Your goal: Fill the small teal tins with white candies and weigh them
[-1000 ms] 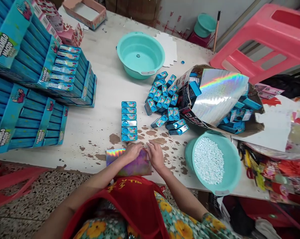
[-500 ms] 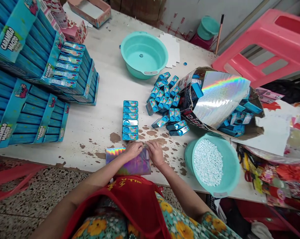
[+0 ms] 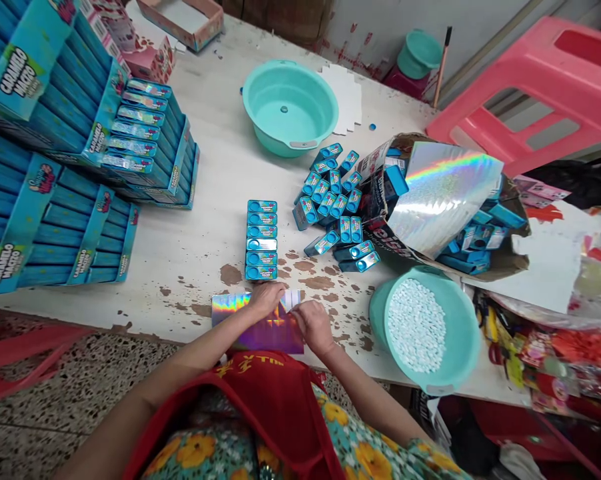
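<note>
A shiny holographic sheet (image 3: 260, 338) lies on the table close to my body, with rainbow stripes along its far edge. My left hand (image 3: 267, 300) reaches over it, thumb and fingers drawn together just above its far part. At the sheet's right edge my right hand (image 3: 314, 325) is closed in a pinch. What either pinch holds is too small to see. Just beyond my left hand stands a column of several blue tins (image 3: 261, 241), side by side, their lettered ends facing up. More blue tins (image 3: 330, 190) stand and lie loosely to the right.
Stacked blue display boxes (image 3: 25, 220) fill the left side. A turquoise basin (image 3: 260, 137) stands at the back, and another basin (image 3: 463, 347) with white pellets is at right. An open carton (image 3: 505, 263) holds tins and a holographic sheet. A pink stool (image 3: 520, 87) stands behind.
My hands have moved apart: the right has shifted slightly right and down, and the left a little left. More of the sheet's far right part shows between them.
</note>
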Available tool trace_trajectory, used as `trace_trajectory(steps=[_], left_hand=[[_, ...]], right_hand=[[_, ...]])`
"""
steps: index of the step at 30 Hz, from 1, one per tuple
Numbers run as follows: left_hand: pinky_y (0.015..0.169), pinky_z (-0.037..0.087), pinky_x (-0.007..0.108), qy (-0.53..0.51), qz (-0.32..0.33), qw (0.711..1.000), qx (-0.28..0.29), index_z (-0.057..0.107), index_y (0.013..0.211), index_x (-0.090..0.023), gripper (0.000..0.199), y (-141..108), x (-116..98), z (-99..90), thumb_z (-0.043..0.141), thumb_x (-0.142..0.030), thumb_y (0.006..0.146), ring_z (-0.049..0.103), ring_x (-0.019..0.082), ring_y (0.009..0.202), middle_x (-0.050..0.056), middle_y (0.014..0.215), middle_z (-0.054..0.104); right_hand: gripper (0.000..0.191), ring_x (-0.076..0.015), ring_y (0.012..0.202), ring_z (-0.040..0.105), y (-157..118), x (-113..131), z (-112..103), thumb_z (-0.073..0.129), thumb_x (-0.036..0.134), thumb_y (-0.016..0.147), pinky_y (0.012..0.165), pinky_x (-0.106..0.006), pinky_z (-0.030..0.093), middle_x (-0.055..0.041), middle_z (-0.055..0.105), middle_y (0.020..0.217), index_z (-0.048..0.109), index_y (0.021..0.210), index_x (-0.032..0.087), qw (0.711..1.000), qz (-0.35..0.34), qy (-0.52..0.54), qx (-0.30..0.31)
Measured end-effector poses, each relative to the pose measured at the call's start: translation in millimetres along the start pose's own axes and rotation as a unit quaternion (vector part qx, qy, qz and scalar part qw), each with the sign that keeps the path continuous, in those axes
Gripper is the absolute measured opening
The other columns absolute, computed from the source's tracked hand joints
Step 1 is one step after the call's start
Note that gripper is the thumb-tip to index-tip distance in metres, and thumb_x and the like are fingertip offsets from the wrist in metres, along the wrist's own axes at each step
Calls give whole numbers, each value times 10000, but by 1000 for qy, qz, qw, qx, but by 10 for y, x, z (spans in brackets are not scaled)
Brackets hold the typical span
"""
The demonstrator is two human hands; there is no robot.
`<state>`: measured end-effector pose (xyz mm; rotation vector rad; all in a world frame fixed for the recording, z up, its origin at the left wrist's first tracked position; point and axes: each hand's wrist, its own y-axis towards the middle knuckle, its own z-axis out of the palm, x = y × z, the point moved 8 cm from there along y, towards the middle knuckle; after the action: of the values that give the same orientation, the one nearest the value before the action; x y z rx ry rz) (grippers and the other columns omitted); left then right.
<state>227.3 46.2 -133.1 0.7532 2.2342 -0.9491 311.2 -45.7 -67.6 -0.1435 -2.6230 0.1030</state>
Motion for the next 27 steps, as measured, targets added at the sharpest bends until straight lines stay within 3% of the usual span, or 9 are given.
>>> trace_trajectory(steps=[4,6,8,11,14,19,23,27], left_hand=[[891,420,262,-203,66,977,-4,583,1161,-191,378,-227,-251,-193,340,-375,937,570,168,1055,61,1155,634],[815,452,257,-278,74,956,48,603,1099,-179,358,-363,-364,-205,430,-418,896,598,170,963,54,1071,659],[698,459,250,-291,42,952,84,634,903,-158,311,-471,-371,-209,489,-429,855,606,158,779,33,849,672],[617,431,246,-284,-11,957,63,577,693,-152,351,-582,-216,-367,450,-430,864,550,127,590,-3,601,583],[589,414,232,-286,-35,957,28,571,694,-151,387,-679,-3,-657,417,-459,871,513,106,527,-21,542,537],[499,371,209,-271,-63,961,9,613,777,-152,405,-761,244,-1084,423,-503,848,457,99,475,-37,497,478],[468,355,214,-260,-84,962,8,566,689,-161,367,-667,349,-1179,402,-455,835,436,104,449,-40,479,435],[467,305,218,-176,-77,981,-29,536,635,-170,308,-517,446,-1199,401,-389,803,415,107,482,-30,508,449]], right_hand=[[184,-158,717,569,126,-13,-353,537,339,882,697,-281,436,-9,632,733,577,758,210,974,109,190,-50],[193,-148,686,570,181,-1,-428,564,363,854,686,-277,452,4,624,711,570,742,206,949,147,269,-73],[201,-145,669,573,245,30,-428,582,377,830,680,-279,463,7,623,698,572,733,201,925,170,326,-91],[203,-147,679,583,375,101,-332,600,384,805,672,-281,475,-2,633,713,588,738,193,895,198,381,-118],[214,-176,832,598,531,207,-227,631,392,774,725,-295,488,-34,643,832,613,721,186,876,215,404,-151],[214,-200,996,550,742,439,-118,655,404,766,898,-350,440,-58,595,948,667,733,193,888,194,383,-165],[240,-222,1077,481,740,422,-7,660,433,753,987,-387,366,-73,498,1039,683,740,194,887,229,342,-209],[247,-224,1087,457,764,354,183,641,426,762,993,-385,356,-79,445,1056,669,730,183,881,241,333,-233]])
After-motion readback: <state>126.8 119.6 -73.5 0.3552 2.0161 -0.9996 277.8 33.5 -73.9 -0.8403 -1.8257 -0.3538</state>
